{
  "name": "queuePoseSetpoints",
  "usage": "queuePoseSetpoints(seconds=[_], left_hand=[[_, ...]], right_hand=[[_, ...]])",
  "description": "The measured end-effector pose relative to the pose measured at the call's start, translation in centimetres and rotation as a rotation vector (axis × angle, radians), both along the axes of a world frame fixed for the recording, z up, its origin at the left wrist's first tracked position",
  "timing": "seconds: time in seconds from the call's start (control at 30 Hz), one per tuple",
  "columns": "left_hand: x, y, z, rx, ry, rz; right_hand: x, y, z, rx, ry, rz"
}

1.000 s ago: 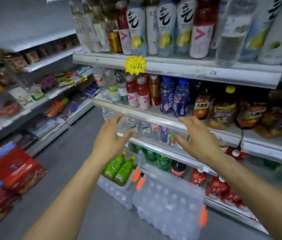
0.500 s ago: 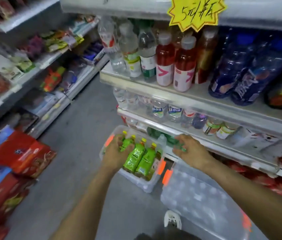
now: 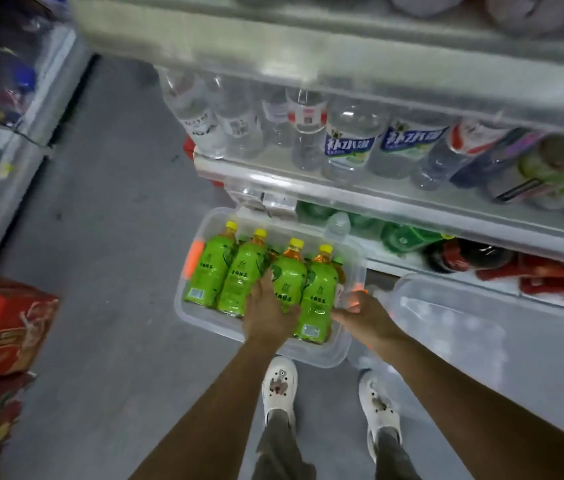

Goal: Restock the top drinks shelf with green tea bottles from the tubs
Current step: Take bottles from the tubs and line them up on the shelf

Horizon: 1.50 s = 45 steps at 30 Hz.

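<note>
Several green tea bottles [image 3: 209, 271] with yellow caps lie side by side in a clear plastic tub [image 3: 204, 322] on the floor below the shelves. My left hand [image 3: 268, 315] is down in the tub. Its fingers are wedged between two bottles and its thumb lies across the third bottle from the left [image 3: 289, 277], gripping it. My right hand [image 3: 365, 317] is at the tub's right edge. Its fingertips touch the side of the rightmost bottle [image 3: 318, 292], with no grip showing. The top drinks shelf is out of view.
A second clear tub [image 3: 446, 327] with orange latches stands to the right. Shelf edges [image 3: 342, 192] loaded with water bottles overhang the tubs. Red cartons [image 3: 0, 327] are stacked at the left of the grey aisle floor. My white shoes [image 3: 278, 389] are just behind the tub.
I have bent down from the shelves towards the floor. Both hands dropped from shelf height into the tub, and my left hand has closed around a bottle.
</note>
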<state>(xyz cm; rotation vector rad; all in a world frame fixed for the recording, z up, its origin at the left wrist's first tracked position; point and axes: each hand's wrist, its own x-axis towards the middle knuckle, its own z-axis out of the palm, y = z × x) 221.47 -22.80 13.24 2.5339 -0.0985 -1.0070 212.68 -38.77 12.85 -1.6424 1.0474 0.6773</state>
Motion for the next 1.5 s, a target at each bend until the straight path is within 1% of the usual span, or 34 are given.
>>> queuePoseSetpoints(seconds=[0.17, 0.33, 0.4, 0.47, 0.53, 0.6, 0.7, 0.77, 0.83, 0.9, 0.97, 1.07, 1.13, 1.23, 1.33, 1.4, 1.47, 1.5], left_hand=[[0.7, 0.6, -5.2, 0.083, -0.040, -0.212], [0.9, 1.0, -6.8, 0.166, -0.141, -0.337], [1.1, 0.9, -6.9, 0.170, -0.146, -0.358], [1.5, 0.7, -6.8, 0.178, -0.138, -0.379], [1.8, 0.7, -6.8, 0.173, -0.125, -0.367], [1.9, 0.5, -6.8, 0.152, -0.108, -0.328], [2.1, 0.4, -6.7, 0.134, -0.081, -0.302], [2.7, 0.6, -6.6, 0.109, -0.038, -0.269], [3.6, 0.8, -6.2, 0.062, 0.037, -0.175], [4.6, 1.0, -5.3, -0.040, 0.166, -0.008], [5.2, 1.5, -3.6, -0.153, 0.302, 0.139], [5.3, 3.1, -0.2, -0.282, 0.453, 0.292], [4.9, 4.0, 2.4, -0.359, 0.552, 0.336], [4.3, 4.3, 7.1, -0.507, 0.664, 0.340], [3.4, 3.4, 12.4, -0.643, 0.664, 0.350], [2.5, 2.5, 16.3, -0.683, 0.621, 0.373], [1.7, 1.6, 20.0, -0.720, 0.535, 0.361], [1.4, 1.2, 21.5, -0.736, 0.526, 0.340]], right_hand=[[2.6, 2.9, -6.5, -0.003, 0.011, -0.250], [3.8, 4.6, -11.8, 0.033, -0.095, -0.434], [3.6, 5.0, -12.5, 0.054, -0.151, -0.476], [3.6, 5.3, -11.9, 0.014, -0.196, -0.501], [3.7, 5.4, -11.1, -0.061, -0.215, -0.418], [3.8, 5.4, -11.1, -0.099, -0.185, -0.315], [4.0, 4.9, -11.2, -0.076, -0.120, -0.311], [4.0, 4.4, -11.1, -0.046, -0.124, -0.329], [3.4, 3.8, -11.5, -0.015, -0.140, -0.335], [2.4, 3.4, -11.4, 0.023, -0.158, -0.348], [1.8, 3.1, -8.1, 0.060, -0.160, -0.360], [0.4, 2.3, -3.6, 0.121, -0.189, -0.396], [-0.5, 1.6, -0.5, 0.182, -0.229, -0.424], [-1.6, 0.5, 4.8, 0.285, -0.272, -0.503], [-2.7, -0.3, 10.2, 0.367, -0.361, -0.579], [-3.1, -0.4, 14.0, 0.404, -0.463, -0.597], [-3.7, -0.3, 18.1, 0.385, -0.545, -0.627], [-4.2, -0.2, 20.1, 0.356, -0.588, -0.659]])
